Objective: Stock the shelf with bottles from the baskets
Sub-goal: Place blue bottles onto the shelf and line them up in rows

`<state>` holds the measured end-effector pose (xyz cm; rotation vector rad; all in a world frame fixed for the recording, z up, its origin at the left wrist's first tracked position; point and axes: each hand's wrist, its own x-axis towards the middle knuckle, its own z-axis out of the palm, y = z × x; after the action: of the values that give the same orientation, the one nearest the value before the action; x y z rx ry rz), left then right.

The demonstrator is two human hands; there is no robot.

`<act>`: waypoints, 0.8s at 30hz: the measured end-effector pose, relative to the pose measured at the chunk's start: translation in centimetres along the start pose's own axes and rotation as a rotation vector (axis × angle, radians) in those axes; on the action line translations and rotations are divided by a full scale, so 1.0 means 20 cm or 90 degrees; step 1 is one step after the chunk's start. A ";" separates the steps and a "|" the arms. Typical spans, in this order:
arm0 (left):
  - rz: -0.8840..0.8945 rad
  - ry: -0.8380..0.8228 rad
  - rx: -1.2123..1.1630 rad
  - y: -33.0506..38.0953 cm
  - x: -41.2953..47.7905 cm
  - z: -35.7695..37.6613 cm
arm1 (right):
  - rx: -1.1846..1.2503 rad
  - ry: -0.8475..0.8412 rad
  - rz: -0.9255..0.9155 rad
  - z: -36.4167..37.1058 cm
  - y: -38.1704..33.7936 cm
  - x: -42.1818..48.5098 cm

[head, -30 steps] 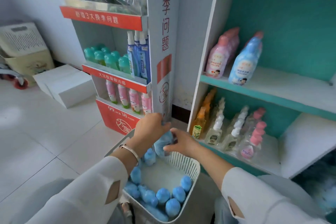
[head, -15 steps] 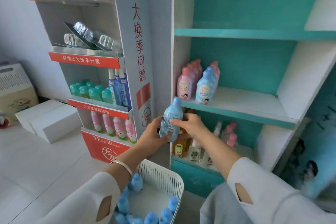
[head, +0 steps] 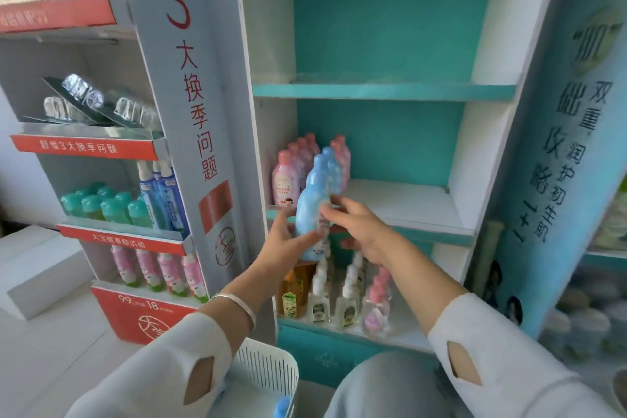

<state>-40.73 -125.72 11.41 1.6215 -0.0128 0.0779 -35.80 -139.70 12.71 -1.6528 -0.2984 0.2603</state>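
At the left front corner of the middle shelf (head: 390,204), left hand (head: 288,243): cupped close round the lower left side of the blue bottle (head: 310,210), thumb up along its left, fingers curled beneath; silver bracelet (head: 237,303) on the wrist.
Right hand (head: 364,231): half spread, fingers lightly bent, tips gripping the bottle's right side about mid-body; thumb lower and blurred, contact there unclear.
Blue bottle: held between both hands, nearly upright, in the air just ahead of the shelf's front edge, base below that edge and not on the board.
Middle shelf, left end: pink bottles (head: 285,180) in a row along the left wall, with a shelved blue one (head: 331,159) just beside them, directly behind the held bottle.
Lower shelf (head: 407,326): orange bottle (head: 291,288) at the left corner, then clear pump bottles (head: 319,297) and a pink-capped bottle (head: 375,305), all upright beneath the hands.
Basket (head: 268,366): white with a slotted wall, low in view under the left forearm; one blue cap (head: 282,407) showing inside.
Display stand (head: 203,112): tight against the shelf unit's left side, carrying green-capped bottles (head: 105,204) on one tier and pink tubes (head: 159,270) on the tier below.
White box (head: 34,265): on the floor, left of the stand.
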 end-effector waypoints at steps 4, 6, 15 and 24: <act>0.005 -0.031 -0.054 0.06 0.07 0.10 | 0.051 -0.056 0.043 -0.18 0.00 0.03; 0.007 -0.045 -0.049 0.09 0.14 0.17 | 0.054 -0.035 0.030 -0.26 0.00 0.08; 0.088 -0.027 0.360 0.12 0.62 0.47 | -0.044 0.230 -0.046 -0.58 0.00 0.43; 0.067 -0.064 0.450 0.01 0.97 0.56 | -0.247 0.328 -0.034 -0.78 0.09 0.90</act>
<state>-20.90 -136.19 12.11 2.3306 -0.1633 0.0864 -13.58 -148.23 12.52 -2.0210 0.0021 -0.2833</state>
